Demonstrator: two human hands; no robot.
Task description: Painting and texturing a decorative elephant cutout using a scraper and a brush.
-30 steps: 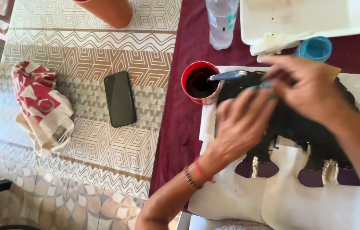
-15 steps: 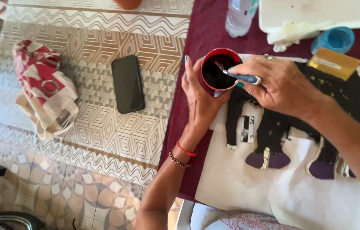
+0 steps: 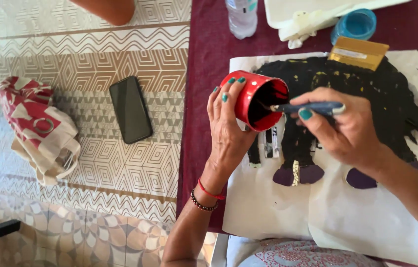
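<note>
While my left hand (image 3: 229, 126) gripped the tilted red paint cup (image 3: 253, 99) at frame centre, my right hand (image 3: 347, 128) pinched a brush (image 3: 308, 107) into it; the black-painted cutout (image 3: 367, 99) seemed mostly covered, its feet unpainted.

teal-painted nails on both hands, red cord and dark bead bracelets at left wrist (image 3: 206, 198)

Head cam, looking down, close.
</note>
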